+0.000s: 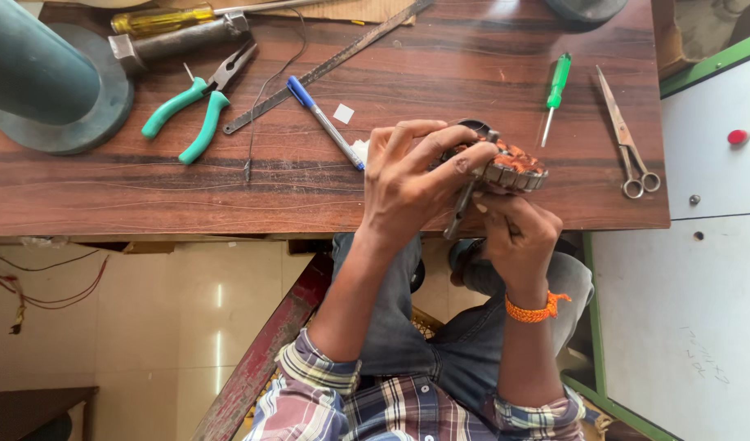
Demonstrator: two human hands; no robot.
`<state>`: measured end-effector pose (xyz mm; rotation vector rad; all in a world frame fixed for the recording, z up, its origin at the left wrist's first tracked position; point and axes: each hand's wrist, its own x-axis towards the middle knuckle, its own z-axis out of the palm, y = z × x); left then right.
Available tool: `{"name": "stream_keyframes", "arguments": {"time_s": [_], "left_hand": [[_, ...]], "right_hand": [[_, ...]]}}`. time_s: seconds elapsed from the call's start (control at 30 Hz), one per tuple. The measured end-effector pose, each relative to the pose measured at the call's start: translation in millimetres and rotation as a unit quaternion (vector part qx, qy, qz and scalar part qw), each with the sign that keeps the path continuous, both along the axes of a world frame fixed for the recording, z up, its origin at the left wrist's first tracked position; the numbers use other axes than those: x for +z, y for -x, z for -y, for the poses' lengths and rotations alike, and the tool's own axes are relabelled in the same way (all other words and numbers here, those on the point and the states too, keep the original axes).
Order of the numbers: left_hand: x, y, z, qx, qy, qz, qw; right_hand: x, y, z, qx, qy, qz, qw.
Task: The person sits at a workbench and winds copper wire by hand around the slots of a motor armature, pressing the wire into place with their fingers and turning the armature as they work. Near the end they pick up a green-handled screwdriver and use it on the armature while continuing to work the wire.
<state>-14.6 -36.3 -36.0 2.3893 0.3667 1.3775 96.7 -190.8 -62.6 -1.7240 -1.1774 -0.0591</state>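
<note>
Left hand [408, 175] is clamping the round copper-wound coil [512, 166] steady at the tabletop [310, 196] edge; below that grip, right hand [515, 237] is pinching a slim metal tool [461, 208].

No packages, labels, signs or screens in view.

pen [324, 122] left, screwdriver [555, 91] right

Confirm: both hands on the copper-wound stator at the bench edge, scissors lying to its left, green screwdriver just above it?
Not quite. The head view shows the scissors lying to the right of the stator, not the left. The rest holds: left hand and right hand are on it at the bench edge, green screwdriver just above.
</note>
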Motion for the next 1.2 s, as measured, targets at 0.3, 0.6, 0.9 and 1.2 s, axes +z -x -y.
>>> {"name": "stream_keyframes", "arguments": {"time_s": [0.3,0.6,0.9,1.2], "left_hand": [[-4.5,-15.8,-3.4,0.002,0.054,-0.048,0.997],[-11.4,4.8,7.7,-0.037,-0.032,-0.07,0.996],[3.2,-7.3,15.3,-0.045,0.062,0.065,0.995],[7.7,-23.6,34.0,-0.001,0.21,0.157,0.965]], "right_hand": [[2.6,-13.9,-11.5,0.001,0.019,-0.059,0.998],[-5.7,-14.5,-8.6,0.038,-0.02,-0.02,0.999],[33.0,-17.7,6.5,0.014,-0.022,0.016,1.0],[96.3,-20.9,-34.2,-0.02,0.059,0.088,0.994]]}}
